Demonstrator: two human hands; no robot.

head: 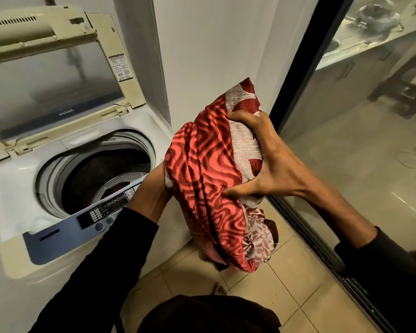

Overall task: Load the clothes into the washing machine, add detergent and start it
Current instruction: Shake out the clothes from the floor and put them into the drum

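A top-loading washing machine (pixel 22 183) stands at the left with its lid (pixel 53 80) raised. Dark clothes lie in its drum (pixel 111 169). To the right of the machine, above the floor, I hold a bundle of red patterned clothes (pixel 209 179) with red-and-white fabric in it. My right hand (pixel 264 159) grips the bundle from the right side, fingers dug into the cloth. My left hand is hidden behind the bundle; only its wrist (pixel 151 188) shows, over the control panel (pixel 106 210).
A white wall is behind the machine. A glass sliding door with a dark frame (pixel 298 97) runs along the right. Beige floor tiles (pixel 286 284) lie below the bundle. My bare toes (pixel 220 289) show on the floor.
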